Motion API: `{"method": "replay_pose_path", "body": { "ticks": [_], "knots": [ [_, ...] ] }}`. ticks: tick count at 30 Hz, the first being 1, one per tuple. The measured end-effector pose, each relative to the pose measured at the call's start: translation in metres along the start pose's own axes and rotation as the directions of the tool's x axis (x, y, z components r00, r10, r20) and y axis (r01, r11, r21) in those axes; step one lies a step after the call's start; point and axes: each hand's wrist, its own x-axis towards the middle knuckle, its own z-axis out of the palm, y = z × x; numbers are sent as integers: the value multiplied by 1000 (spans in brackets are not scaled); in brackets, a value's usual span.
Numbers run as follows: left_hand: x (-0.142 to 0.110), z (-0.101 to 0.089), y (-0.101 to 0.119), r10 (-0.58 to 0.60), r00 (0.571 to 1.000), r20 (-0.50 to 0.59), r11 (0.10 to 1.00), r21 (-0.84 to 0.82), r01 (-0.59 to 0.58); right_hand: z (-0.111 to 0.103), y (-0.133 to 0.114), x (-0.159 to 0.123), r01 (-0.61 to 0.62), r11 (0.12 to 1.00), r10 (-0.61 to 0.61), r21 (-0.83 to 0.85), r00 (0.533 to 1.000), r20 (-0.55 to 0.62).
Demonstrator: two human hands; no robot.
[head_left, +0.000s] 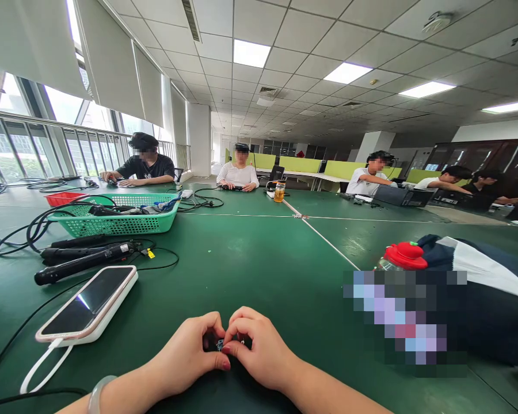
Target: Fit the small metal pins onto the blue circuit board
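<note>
Your left hand (185,351) and right hand (261,348) pinch a small part (220,345) together; a slipping fingertip could drop it onto the near table (242,259).

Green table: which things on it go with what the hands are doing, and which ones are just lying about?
Seem part of the job:
- left hand
- right hand
- small dark piece between them, mostly hidden

Seem just lying about:
- phone
- green basket
- black rods
- red-lidded bottle
- jar of amber liquid
</note>
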Motion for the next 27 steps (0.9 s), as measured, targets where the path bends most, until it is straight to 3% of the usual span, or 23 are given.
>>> {"method": "replay_pose_path", "body": {
  "ticks": [27],
  "knots": [
    [0, 0, -1, 21, 1000, -8, 1000, 23, -21, 3, 1, 2, 12, 999, -12, -31, 1000, 4]
  ]
}}
